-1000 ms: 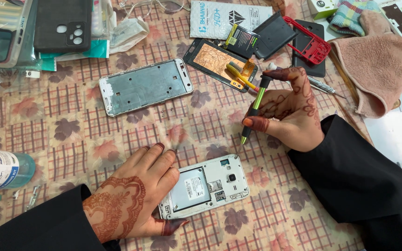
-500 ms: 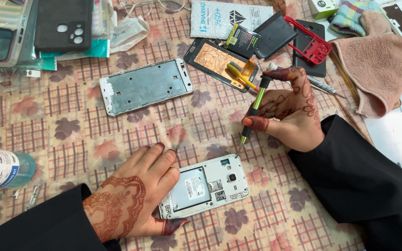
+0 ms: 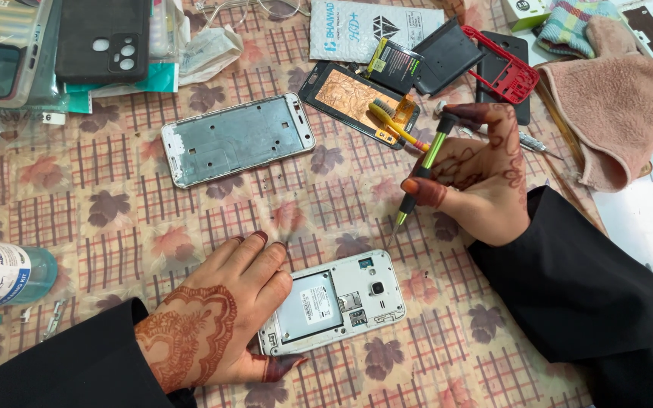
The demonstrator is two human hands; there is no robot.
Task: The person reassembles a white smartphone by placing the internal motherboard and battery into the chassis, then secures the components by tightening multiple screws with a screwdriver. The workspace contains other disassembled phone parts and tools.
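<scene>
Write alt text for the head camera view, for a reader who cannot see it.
A person's left hand steadies an opened white phone on a patterned tablecloth, while the right hand holds a green-and-black screwdriver just above it. A bare phone frame, phone parts and a pink towel lie around.

left hand (image 3: 217, 317): reddish-brown henna pattern on back, dark-stained fingertips, long black sleeve | right hand (image 3: 478, 177): henna linework, dark-stained fingertips, long black sleeve
</scene>
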